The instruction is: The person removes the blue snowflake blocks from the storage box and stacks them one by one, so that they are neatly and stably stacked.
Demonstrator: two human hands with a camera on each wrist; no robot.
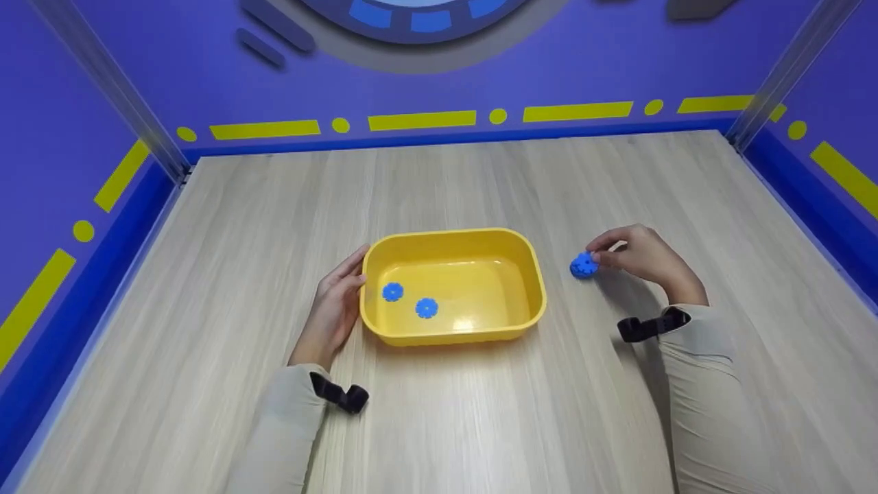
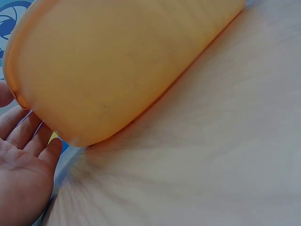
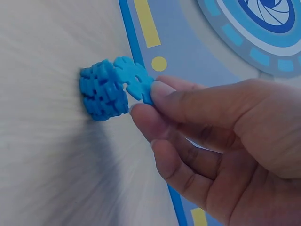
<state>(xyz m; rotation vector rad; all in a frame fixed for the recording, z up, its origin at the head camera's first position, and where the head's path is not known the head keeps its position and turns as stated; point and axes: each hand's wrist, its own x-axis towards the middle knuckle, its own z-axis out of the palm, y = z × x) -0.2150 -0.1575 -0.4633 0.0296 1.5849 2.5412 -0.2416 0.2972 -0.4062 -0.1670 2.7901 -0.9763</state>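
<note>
A yellow plastic basin (image 1: 453, 338) stands mid-table, with two blue flower-shaped discs (image 1: 426, 308) lying flat on the left part of its floor. My left hand (image 1: 335, 302) rests against the basin's left end, fingers extended along the outer wall and thumb at the rim. Right of the basin, my right hand (image 1: 641, 257) pinches one blue notched disc (image 3: 134, 77) between thumb and fingers. That disc is tilted at the top of a short stack of similar discs (image 3: 101, 92), overlapping its edge in the right wrist view.
Everything stands on a light wood-grain table (image 1: 439, 412). Blue-purple panels with yellow marks (image 1: 422, 121) border the back and both sides. A black wrist camera (image 1: 339, 394) sits on the left sleeve, another black camera (image 1: 648, 326) on the right.
</note>
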